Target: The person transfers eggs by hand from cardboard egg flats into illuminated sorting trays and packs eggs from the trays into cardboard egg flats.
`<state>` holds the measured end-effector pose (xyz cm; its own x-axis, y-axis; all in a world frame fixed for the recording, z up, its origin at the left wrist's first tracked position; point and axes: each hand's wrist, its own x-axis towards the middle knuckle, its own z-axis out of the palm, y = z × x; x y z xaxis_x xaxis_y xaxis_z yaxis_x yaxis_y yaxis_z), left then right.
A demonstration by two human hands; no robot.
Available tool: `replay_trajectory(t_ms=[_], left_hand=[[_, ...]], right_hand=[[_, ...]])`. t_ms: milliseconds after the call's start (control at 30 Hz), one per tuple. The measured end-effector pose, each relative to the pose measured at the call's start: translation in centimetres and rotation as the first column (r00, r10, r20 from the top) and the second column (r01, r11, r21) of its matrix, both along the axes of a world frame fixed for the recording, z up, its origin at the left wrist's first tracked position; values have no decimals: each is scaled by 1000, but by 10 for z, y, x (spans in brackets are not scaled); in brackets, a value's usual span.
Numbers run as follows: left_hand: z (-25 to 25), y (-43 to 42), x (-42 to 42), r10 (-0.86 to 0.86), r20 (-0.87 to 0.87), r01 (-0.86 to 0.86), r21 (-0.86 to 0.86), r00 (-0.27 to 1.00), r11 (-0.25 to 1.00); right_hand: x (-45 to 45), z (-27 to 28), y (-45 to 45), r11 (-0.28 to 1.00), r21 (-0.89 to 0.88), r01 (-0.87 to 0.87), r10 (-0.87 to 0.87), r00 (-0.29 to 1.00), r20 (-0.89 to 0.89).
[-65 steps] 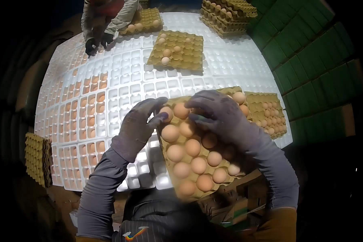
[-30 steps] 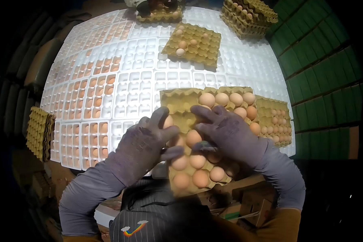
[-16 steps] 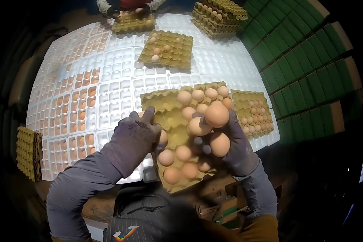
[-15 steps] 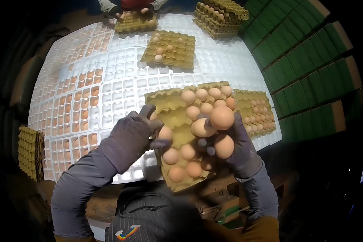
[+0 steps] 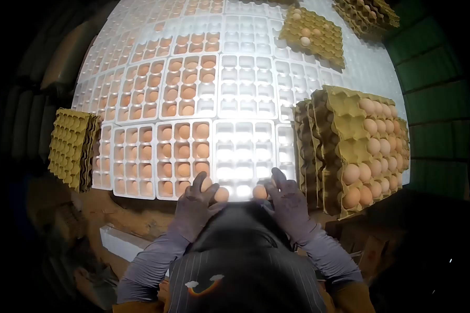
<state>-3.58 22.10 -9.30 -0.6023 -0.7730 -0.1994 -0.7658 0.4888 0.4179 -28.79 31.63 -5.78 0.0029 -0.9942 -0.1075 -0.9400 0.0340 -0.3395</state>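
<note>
At the near edge of the white egg tray, both my gloved hands hold eggs low over its front row. My left hand has its fingers wrapped round a brown egg, with another egg partly hidden between its fingers. Across from it, my right hand grips a brown egg; the fingers partly cover whatever else is in it. Just left of these hands stands a white tray with brown eggs in its cells.
Right of my hands is a stack of yellowish pulp trays, the top one partly filled with eggs. Another pulp tray with a few eggs lies farther back. More pulp trays lean at the left edge. Green crates line the right.
Both hands have moved from the pulp tray of eggs to the front of the white tray, carrying eggs. The view has shifted left and down.
</note>
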Motion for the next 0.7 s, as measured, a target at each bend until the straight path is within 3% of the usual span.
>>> replay_trajectory(t_ms=[33, 67, 167, 200, 233, 300, 367, 400, 467, 500, 567, 600, 633, 700], left_hand=[[-5, 5, -6, -33, -34, 29, -104, 999, 994], [-9, 5, -11, -38, -44, 34, -83, 998, 996], [-20, -16, -22, -85, -115, 80, -42, 990, 996], [-28, -24, -22, -116, -167, 112, -37, 979, 993], [-25, -33, -26, -145, -217, 141, -33, 965, 989], [-24, -44, -34, -158, -122, 169, 85, 980, 982], [-35, -53, -43, -161, -66, 169, 144, 985, 975], [-12, -58, -47, -115, -86, 132, 223, 990, 966], [-27, -57, -63, 89, -458, 36, 258, 884, 966], [-36, -52, -77, 179, -618, 12, 291, 766, 957], [-48, -40, -103, 210, -691, -25, 267, 691, 963], [-65, -37, -113, 135, -700, -27, 163, 701, 986], [-72, -37, -121, 59, -705, -24, 60, 707, 998], [-81, -32, -124, -175, -505, 94, -181, 845, 979]], right_hand=[[2, -9, -3, 998, 54, 30, -25, 996, -90], [2, -22, -3, 997, 59, 40, -30, 984, -174], [0, -48, -6, 981, 181, 76, -57, 993, -108], [7, -45, -11, 986, 167, 11, 10, 992, -124], [18, -43, -10, 1000, -9, -7, 7, 999, 40], [35, -51, -18, 991, 101, -83, 68, 988, 142], [38, -51, -27, 998, 57, 37, -50, 967, 252], [35, -50, -33, 991, -8, 134, -124, 940, 317], [25, -69, -44, 931, -169, 325, -201, 839, 505], [17, -90, -54, 884, -316, 344, -165, 863, 477], [19, -109, -55, 828, -377, 416, -188, 839, 511], [20, -107, -52, 819, -288, 497, -219, 734, 643], [19, -103, -47, 831, -253, 496, -240, 729, 641], [17, -82, -26, 875, -194, 444, -185, 676, 713]])
